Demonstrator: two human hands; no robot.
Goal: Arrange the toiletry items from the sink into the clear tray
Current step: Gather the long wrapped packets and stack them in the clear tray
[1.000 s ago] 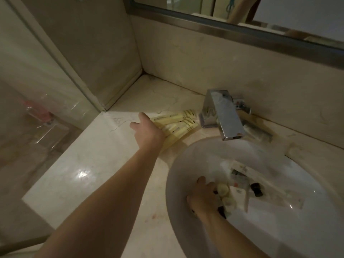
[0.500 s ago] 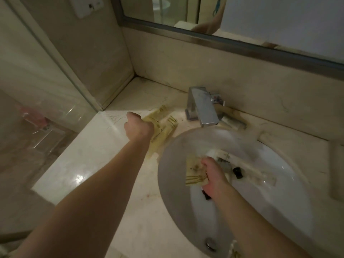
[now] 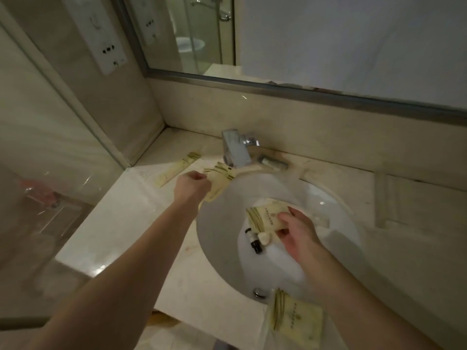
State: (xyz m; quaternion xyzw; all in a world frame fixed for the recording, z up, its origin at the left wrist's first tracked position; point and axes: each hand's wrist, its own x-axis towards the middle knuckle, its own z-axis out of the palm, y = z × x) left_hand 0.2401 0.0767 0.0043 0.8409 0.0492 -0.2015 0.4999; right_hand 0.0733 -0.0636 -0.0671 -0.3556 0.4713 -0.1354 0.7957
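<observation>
My right hand [image 3: 297, 232] is over the white sink [image 3: 222, 238] and grips a square yellow packet [image 3: 265, 214] by its edge. Below it in the bowl lie a small dark-capped bottle [image 3: 254, 242] and a small cream item [image 3: 264, 238]. At the sink's left rim, my left hand [image 3: 193, 186] is closed in a fist on a bunch of long yellow packets [image 3: 221, 176]. One more long yellow packet [image 3: 174, 170] lies on the counter further left. A second square packet [image 3: 295, 322] rests on the sink's front rim. A faint clear-edged shape [image 3: 385, 198] on the right counter may be the tray.
The chrome faucet [image 3: 235, 150] stands behind the bowl, with a small tube [image 3: 273, 162] lying beside it. A glass shower wall [image 3: 50, 147] borders the counter on the left. A mirror [image 3: 328, 46] runs along the back wall above the marble counter [image 3: 121, 223].
My right hand has risen out of the bowl with a square yellow packet. My left hand has closed into a fist on the long packets. The view has pulled back.
</observation>
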